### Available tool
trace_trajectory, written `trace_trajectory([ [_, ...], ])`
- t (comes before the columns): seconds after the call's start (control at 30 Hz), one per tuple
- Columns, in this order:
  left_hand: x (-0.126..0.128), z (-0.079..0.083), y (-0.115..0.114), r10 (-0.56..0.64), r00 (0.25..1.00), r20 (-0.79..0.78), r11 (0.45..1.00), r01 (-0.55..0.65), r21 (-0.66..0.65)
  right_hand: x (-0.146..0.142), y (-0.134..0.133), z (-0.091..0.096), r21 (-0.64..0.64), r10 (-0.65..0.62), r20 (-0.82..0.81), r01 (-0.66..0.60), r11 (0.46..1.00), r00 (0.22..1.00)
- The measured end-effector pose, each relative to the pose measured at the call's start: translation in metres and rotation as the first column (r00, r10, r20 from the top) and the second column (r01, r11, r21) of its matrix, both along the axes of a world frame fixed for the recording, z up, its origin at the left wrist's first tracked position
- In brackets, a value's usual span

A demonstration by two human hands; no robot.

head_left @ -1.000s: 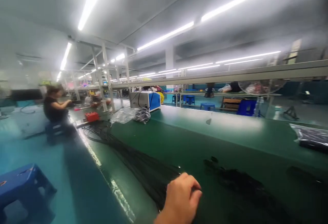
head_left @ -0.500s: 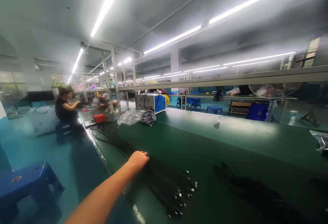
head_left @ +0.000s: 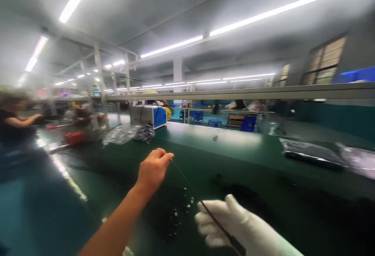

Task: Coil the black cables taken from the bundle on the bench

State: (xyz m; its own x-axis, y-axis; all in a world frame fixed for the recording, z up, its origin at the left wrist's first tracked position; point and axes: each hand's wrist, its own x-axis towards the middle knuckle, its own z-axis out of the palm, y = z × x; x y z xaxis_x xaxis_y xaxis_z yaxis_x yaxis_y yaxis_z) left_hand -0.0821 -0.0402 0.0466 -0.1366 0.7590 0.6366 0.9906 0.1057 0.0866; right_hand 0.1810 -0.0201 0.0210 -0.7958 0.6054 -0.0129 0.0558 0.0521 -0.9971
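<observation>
My left hand [head_left: 152, 169] is bare and raised above the green bench [head_left: 240, 146], its fingers pinched on a thin black cable [head_left: 187, 184]. The cable runs down and to the right into my right hand [head_left: 234, 224], which wears a white glove and is closed round the cable's thicker black end. Below the hands lies a blurred bundle of black cables [head_left: 172, 209] with small pale tips. More dark cables [head_left: 243, 193] lie to the right of it on the bench.
A white and blue box [head_left: 149, 116] and clear bags [head_left: 123, 134] stand further along the bench, with a red item [head_left: 73, 137] to the left. A seated person [head_left: 14, 123] works at far left. Bagged black goods [head_left: 313, 154] lie at right. A rail [head_left: 234, 92] crosses overhead.
My left hand has risen off the cable bundle with one cable pinched. My gloved right hand has come into view holding the cable's other end. The view has swung right.
</observation>
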Motion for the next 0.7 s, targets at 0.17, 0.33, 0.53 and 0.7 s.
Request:
trace_trajectory([
  [0.17, 0.047, 0.007, 0.001, -0.108, 0.994, 0.027, 0.994, 0.108, -0.011, 0.016, -0.012, -0.019, -0.487, 0.2, -0.289, -0.324, 0.811, 0.936],
  [0.33, 0.104, -0.009, -0.016, -0.554, 0.686, 0.471, 0.618, 0.718, -0.319, 0.029, -0.01, -0.053, -0.533, 0.194, -0.497, -0.474, 0.701, 0.846],
  [0.53, 0.137, -0.015, -0.011, -0.6, 0.526, 0.603, 0.506, 0.833, -0.224, 0.039, -0.009, -0.058, -0.592, 0.151, -0.404, -0.383, 0.709, 0.902],
  [0.7, 0.149, -0.023, 0.0, -0.645, 0.517, 0.563, 0.523, 0.835, -0.168, 0.045, -0.008, -0.056, -0.538, 0.141, -0.402, -0.359, 0.763, 0.905],
])
